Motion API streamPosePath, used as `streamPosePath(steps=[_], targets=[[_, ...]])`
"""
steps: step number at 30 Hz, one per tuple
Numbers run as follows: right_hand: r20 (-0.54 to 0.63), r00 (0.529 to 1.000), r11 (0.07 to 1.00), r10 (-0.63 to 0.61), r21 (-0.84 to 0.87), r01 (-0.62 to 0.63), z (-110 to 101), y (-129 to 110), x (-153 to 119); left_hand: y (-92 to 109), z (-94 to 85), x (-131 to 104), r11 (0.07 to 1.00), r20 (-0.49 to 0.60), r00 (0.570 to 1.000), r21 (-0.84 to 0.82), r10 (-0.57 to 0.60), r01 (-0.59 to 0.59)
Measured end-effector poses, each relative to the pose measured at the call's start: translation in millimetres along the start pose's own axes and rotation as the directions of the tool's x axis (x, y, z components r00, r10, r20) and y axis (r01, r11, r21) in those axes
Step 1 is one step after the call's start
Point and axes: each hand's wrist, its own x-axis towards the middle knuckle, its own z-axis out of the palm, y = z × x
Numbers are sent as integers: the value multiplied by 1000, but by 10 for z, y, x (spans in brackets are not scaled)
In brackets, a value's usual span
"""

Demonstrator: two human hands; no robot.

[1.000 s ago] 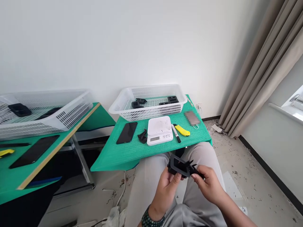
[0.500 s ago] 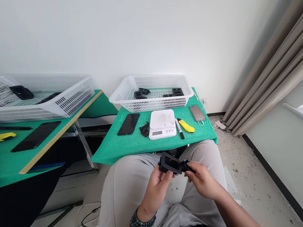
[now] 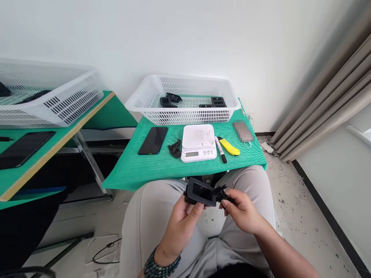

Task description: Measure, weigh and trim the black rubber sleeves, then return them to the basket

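Above the person's lap, the two hands are close together but apart from each other, each clamped on black work. The left hand (image 3: 182, 220) grips a black frame (image 3: 191, 190) by its lower edge, thumb on the near rim, the rectangular opening facing up. The right hand (image 3: 243, 211) pinches a smaller black piece (image 3: 220, 194) between thumb and fingers, right at the frame's right end; whether the two parts are joined cannot be told. Around the left wrist sits a dark beaded bracelet (image 3: 162, 265), and beneath both hands are the light grey trousers (image 3: 153, 220).

Just beyond the hands is a green-covered surface (image 3: 156, 170). Straight ahead of them stands a white scale (image 3: 198, 137), dark specks on its platform. To its right lie a marker (image 3: 220, 150) and a yellow cutter (image 3: 230, 147), with a pixelated object (image 3: 242, 132) farther off. To its left are a crumpled black scrap (image 3: 175, 149) and a dark phone (image 3: 153, 140).

Farthest ahead of the hands on that surface, a white basket (image 3: 185, 117) holds black parts in two groups.

Well to the left of the hands, another surface (image 3: 69, 130) carries a second basket (image 3: 69, 102) and a phone (image 3: 26, 148). Far to their right hangs a grey-brown curtain (image 3: 324, 100).
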Motion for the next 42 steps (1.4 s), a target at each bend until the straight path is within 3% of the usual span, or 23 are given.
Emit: streamPosePath(steps=[7,13,22,26,32,34,36,39,42], targets=[[-5,999,999,37,8,-37,45,-37,-141,-105,-38,-151,998,6,999,32,44,-44],[29,998,999,-50,-2,51,-33,-87,-232,-68,29,-120,997,70,995,23,69,-71],[58,998,970,33,238,-46,-35,73,21,-161,-84,15,998,19,998,-20,56,-55],[49,998,952,48,301,-61,15,92,182,24,-221,185,994,-1,995,41,98,-98],[-64,997,922,41,388,-13,17,-6,443,455,-341,555,946,172,969,238,180,-218],[-144,988,923,50,386,9,-30,-66,537,568,-340,685,915,171,947,260,271,-309],[-221,973,921,66,388,25,-84,-126,626,651,-337,804,833,122,900,343,418,-434],[-283,955,916,87,401,36,-113,-191,732,699,-338,951,543,116,747,616,655,-571],[-273,958,911,85,410,36,-43,-203,785,635,-339,1056,275,283,608,699,742,-661]])
